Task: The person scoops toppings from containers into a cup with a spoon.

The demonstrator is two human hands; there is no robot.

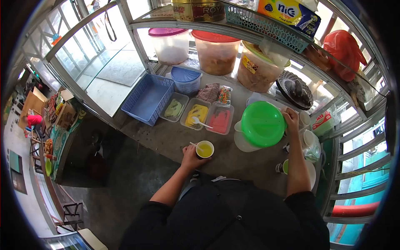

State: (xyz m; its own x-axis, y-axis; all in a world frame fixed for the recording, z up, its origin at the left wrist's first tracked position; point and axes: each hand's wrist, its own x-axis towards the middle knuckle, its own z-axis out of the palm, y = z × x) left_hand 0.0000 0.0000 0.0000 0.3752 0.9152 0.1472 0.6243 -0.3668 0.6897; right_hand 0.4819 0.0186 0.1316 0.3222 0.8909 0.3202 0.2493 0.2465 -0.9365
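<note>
My left hand (pixel 191 160) is closed around a small paper cup (pixel 205 149) of yellow liquid, with a thin white stick or spoon handle leaning in it. My right hand (pixel 291 120) grips the handle side of a translucent pitcher (pixel 245 141) that has a green lid (pixel 262 123). The pitcher appears upright at the counter. Between the hands and the back row sit open plastic boxes: one with pale green contents (pixel 173 109), one yellow (pixel 196 113), one pink (pixel 219 120). A white spoon (pixel 201 122) lies across the yellow box.
A blue basket (pixel 148 100) and blue-lidded tub (pixel 186 80) stand at the left. Large lidded tubs (pixel 216 54) line the back beneath a metal-edged shelf (pixel 179 21). Cups, including a green one (pixel 285 166), and a plastic-wrapped stack (pixel 311 152) crowd the right.
</note>
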